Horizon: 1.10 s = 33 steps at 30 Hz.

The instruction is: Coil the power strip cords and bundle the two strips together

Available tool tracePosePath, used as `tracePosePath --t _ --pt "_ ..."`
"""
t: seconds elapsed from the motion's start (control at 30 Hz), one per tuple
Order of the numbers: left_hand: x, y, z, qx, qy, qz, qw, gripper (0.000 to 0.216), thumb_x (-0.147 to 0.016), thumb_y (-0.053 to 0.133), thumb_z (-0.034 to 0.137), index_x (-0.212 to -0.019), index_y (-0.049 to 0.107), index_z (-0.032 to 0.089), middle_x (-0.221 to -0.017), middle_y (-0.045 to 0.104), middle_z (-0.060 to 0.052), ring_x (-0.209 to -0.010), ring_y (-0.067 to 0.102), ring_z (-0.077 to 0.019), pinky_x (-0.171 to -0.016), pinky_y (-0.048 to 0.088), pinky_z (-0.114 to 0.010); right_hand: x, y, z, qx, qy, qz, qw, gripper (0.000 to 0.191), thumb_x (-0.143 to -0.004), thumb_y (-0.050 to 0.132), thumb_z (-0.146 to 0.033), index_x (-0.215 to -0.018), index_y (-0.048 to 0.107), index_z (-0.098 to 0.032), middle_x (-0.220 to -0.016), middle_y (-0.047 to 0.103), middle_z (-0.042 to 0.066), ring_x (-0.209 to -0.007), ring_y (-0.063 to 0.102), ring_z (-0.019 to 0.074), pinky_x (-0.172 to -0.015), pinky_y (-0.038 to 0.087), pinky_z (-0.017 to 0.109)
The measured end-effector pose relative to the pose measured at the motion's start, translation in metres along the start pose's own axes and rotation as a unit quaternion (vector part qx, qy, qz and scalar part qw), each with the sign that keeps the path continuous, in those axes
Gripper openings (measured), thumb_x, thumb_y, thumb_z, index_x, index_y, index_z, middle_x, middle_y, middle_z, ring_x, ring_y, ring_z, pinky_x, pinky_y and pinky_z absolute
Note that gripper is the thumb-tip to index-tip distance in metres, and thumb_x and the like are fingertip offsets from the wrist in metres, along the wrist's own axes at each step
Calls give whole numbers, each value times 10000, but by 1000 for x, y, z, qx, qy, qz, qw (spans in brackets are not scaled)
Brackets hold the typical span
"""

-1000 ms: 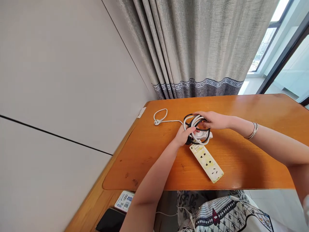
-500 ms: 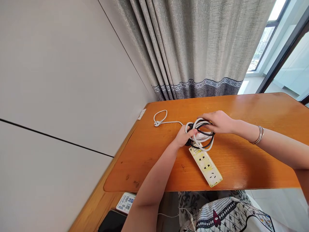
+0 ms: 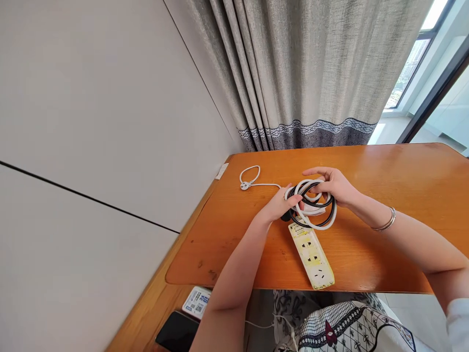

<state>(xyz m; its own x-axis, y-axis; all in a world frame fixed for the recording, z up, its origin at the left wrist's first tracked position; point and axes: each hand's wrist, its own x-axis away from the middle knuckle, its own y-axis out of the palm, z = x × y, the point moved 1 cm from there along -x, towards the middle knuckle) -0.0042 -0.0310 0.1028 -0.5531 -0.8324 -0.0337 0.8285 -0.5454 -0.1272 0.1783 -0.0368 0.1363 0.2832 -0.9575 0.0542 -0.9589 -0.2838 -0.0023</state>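
My left hand (image 3: 284, 202) is closed around the left side of a coiled bundle of white and black cable (image 3: 331, 215), its thumb over the loops. On the bundle's right side my right hand (image 3: 331, 185) grips the coil between thumb and fingers, with the index finger stretched out to the left. Below the coil a worn white and yellow power strip (image 3: 312, 256) lies slanted at the table's near edge. Its upper end is partly covered by the loops. A white plug (image 3: 245, 186) with a small loop of white cord rests on the table to the left of my hands.
The wooden table (image 3: 220, 239) meets a pale panelled wall (image 3: 110, 122) on the left and a grey curtain (image 3: 315, 73) behind. A black phone (image 3: 178, 332) and a white printed card or box (image 3: 197, 302) lie on a lower ledge. A small white label (image 3: 222, 171) sits at the table's left edge.
My right hand has shifted from the top of the coil to its right side, and its index finger has straightened. The loops are spread a little wider. The power strip has turned slightly.
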Motion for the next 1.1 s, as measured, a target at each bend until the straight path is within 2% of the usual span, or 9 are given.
tracePosePath --t 0.13,0.23,0.33,0.4,0.5,0.67,0.8,0.93,1.1 --pt "0 -5 -3 -4 -11 -1 1000 595 -665 654 733 -546 638 150 -519 601 -42 -475 526 -133 -506 436 -260 -2 6 5 -86 21 37 995 600 -491 734 -229 -1077 646 -132 -581 666 -32 -403 483 81 -384 325 190" --pt "-5 -11 -9 -25 0 66 997 501 -679 687 649 -629 634 153 -603 627 -38 -561 561 -144 -562 460 -262 -1 5 3 -54 -9 50 997 604 -507 720 -233 -1095 609 -147 -547 647 -51 -398 485 87 -394 335 184" --pt "-7 -14 -9 -48 78 184 979 372 -644 786 449 -825 613 174 -855 676 -43 -816 640 -170 -801 519 -296 0 3 -2 30 -48 68 996 560 -549 668 -231 -1100 598 -160 -487 591 -83 -386 464 88 -409 364 191" --pt "-5 -10 -3 -71 147 225 961 406 -645 811 366 -936 586 193 -1075 661 -77 -1042 640 -206 -980 491 -355 1 2 -4 81 -59 80 992 552 -567 632 -221 -1115 601 -164 -481 575 -87 -390 464 91 -417 375 197" --pt "2 4 16 -201 202 199 938 299 -708 817 344 -891 625 205 -1218 609 -93 -1188 584 -245 -1073 443 -418 0 1 -4 125 -66 95 985 560 -567 597 -202 -1126 612 -166 -479 559 -86 -395 468 95 -418 362 200" --pt "0 25 47 -363 165 111 910 235 -793 785 408 -815 709 187 -1182 567 -85 -1101 608 -260 -983 504 -433 -2 -5 -8 34 -45 102 993 576 -525 619 -205 -1099 601 -158 -498 593 -67 -401 481 99 -411 355 199" --pt "-9 31 58 -352 193 68 913 225 -871 708 397 -827 736 178 -1217 537 -101 -1156 586 -263 -1041 479 -434 -1 -12 -16 -73 -32 106 991 672 -488 687 -221 -1147 584 -140 -520 617 -60 -396 476 93 -396 340 194" --pt "-12 31 57 -309 205 41 928 216 -873 699 363 -753 698 184 -1177 573 -95 -1116 596 -250 -1031 490 -431 3 -13 -18 -69 -37 90 993 786 -518 708 -211 -1289 569 -152 -541 621 -63 -422 523 115 -416 378 213" --pt "-13 26 52 -279 219 67 933 178 -817 748 310 -722 667 183 -1314 559 -113 -1282 529 -282 -1149 393 -474 1 -15 -14 -9 -61 79 995 587 -611 775 -329 -1161 642 -175 -554 605 -45 -448 523 116 -429 385 225"
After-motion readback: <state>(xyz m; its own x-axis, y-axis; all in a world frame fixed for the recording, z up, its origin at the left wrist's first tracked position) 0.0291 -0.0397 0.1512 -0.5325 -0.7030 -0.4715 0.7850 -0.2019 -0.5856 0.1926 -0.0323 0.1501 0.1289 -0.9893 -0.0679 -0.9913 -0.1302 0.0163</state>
